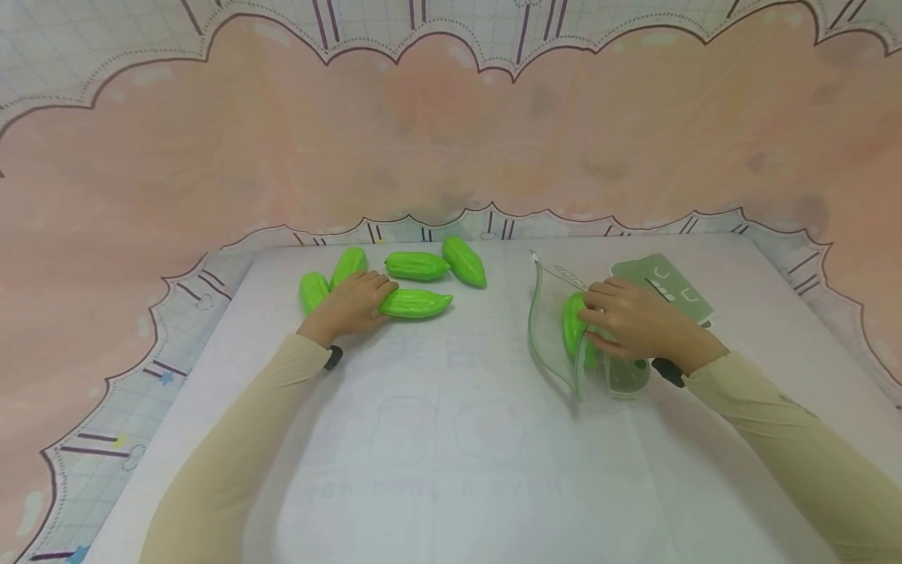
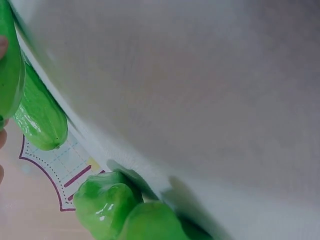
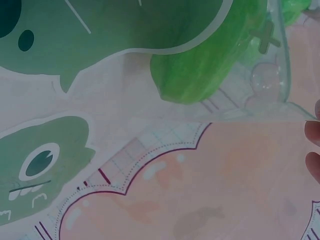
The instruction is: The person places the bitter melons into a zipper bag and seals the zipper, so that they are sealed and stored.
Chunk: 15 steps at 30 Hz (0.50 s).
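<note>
My left hand [image 1: 352, 304] grips the blunt end of a glossy, ridged green gourd [image 1: 419, 304], whose pointed tip faces right. In the left wrist view, fingertips curl round this gourd [image 2: 9, 80] at the left edge. With its fingers my right hand [image 1: 637, 323] pinches the rim of a clear zip bag [image 1: 533, 313] printed with green cartoon shapes. The bag's mouth gapes toward the left. Inside it lies another green gourd [image 1: 574, 325], partly covered by the right hand; the right wrist view shows this gourd [image 3: 200, 75] through the clear film.
Several more green gourds lie near the left hand: two on its left, one gourd [image 1: 416, 266] behind it, another gourd [image 1: 464, 262] farther right. The white table [image 1: 423, 486] meets a patterned cloth backdrop [image 1: 451, 141] at its far edge.
</note>
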Each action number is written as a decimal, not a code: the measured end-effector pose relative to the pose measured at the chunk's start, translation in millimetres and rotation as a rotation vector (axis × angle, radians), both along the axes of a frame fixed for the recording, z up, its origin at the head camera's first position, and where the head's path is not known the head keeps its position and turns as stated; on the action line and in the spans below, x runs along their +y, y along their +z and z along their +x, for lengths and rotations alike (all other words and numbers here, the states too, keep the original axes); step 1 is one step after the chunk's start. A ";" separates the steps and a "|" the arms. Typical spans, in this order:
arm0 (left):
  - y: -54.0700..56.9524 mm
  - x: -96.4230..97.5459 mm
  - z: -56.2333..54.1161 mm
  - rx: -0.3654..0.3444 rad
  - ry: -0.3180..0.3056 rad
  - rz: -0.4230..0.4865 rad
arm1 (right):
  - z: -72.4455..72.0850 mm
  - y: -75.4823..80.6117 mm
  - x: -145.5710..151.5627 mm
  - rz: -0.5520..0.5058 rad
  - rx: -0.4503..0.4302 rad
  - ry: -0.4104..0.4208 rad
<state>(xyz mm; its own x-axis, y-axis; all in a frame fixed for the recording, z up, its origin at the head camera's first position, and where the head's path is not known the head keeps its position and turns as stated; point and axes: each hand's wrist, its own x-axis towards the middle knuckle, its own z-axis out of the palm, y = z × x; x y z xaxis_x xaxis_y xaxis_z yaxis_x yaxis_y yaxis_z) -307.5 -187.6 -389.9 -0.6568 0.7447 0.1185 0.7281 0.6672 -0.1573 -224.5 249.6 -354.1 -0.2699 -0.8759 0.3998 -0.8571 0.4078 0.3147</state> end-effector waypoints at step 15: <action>1.0 0.5 0.8 0.004 -0.017 0.014 | 0.9 0.2 1.8 0.021 -0.028 -0.044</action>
